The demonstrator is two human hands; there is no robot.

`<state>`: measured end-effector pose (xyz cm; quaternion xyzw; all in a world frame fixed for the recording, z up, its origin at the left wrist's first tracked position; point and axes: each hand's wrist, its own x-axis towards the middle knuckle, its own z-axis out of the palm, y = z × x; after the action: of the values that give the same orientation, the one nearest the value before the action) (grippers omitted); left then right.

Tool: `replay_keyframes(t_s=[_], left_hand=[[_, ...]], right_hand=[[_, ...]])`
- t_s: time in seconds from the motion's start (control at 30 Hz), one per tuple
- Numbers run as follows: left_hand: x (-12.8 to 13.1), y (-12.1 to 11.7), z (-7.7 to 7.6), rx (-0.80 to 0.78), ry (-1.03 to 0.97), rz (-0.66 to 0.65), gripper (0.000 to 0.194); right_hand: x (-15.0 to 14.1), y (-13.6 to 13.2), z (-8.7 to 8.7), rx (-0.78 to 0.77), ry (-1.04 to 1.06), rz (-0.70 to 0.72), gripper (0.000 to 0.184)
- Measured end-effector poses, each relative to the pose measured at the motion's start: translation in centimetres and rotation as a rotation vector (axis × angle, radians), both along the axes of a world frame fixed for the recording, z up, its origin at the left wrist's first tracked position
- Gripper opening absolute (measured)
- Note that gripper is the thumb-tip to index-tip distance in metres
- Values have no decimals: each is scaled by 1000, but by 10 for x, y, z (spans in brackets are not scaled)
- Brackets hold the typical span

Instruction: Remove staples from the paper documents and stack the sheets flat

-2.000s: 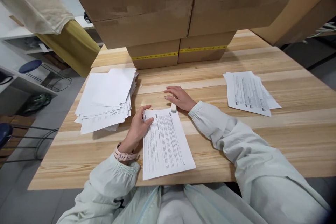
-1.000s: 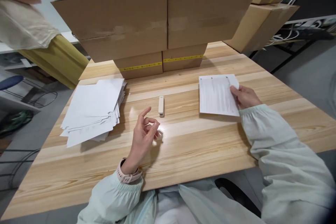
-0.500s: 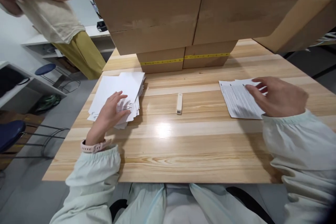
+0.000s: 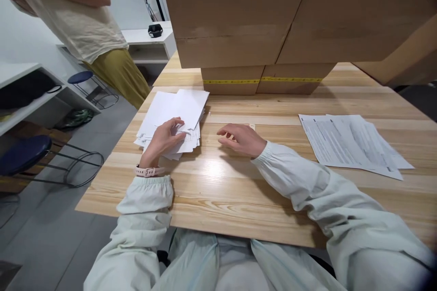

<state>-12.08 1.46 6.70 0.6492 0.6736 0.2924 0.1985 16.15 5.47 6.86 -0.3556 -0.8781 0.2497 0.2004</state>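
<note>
- The loose stack of white paper sheets point(image 4: 167, 104) lies on the left part of the pale striped wooden table point(image 4: 218, 209), directly under and beyond the left hand point(image 4: 165, 135); that hand is clearly the nearer of the two.
- The stack's side edges run away from the person, leaning rightward; its sheets are skewed across one another, so no single long axis shows.
- The left hand reaches over the stack's near right part, back of the hand up, fingers curled and pointing rightward. Thumb and forefinger stand apart, with no sheet visibly pinched; whether the fingertips touch paper, I cannot tell.
- The right hand point(image 4: 244, 138) is right of the stack, well apart from it, over the table's middle. Its palm faces down, fingers bent and pointing left, thumb a little apart from them; nothing shows between.
- A small cream-coloured object point(image 4: 252, 126) shows only one end behind the right hand; contact is hidden.
- Overlapping white sheets with dense black print point(image 4: 341, 141) lie on the right, beyond the right forearm and well apart from both hands.
</note>
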Motion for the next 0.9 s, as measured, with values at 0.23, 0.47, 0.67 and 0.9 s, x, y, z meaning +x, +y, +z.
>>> replay_keyframes(t_s=[0.23, 0.47, 0.67, 0.9], left_hand=[[-3, 6, -13, 86, -130, 46, 30], [6, 4, -6, 368, 24, 319, 25], [57, -48, 68, 762, 141, -83, 14], [105, -58, 91, 612, -122, -233, 21]], right_hand=[[-23, 2, -6, -75, 55, 17, 18], [-19, 6, -8, 79, 139, -95, 28], [5, -21, 50, 452, 294, -172, 67], [57, -70, 51, 5, 487, -133, 26]])
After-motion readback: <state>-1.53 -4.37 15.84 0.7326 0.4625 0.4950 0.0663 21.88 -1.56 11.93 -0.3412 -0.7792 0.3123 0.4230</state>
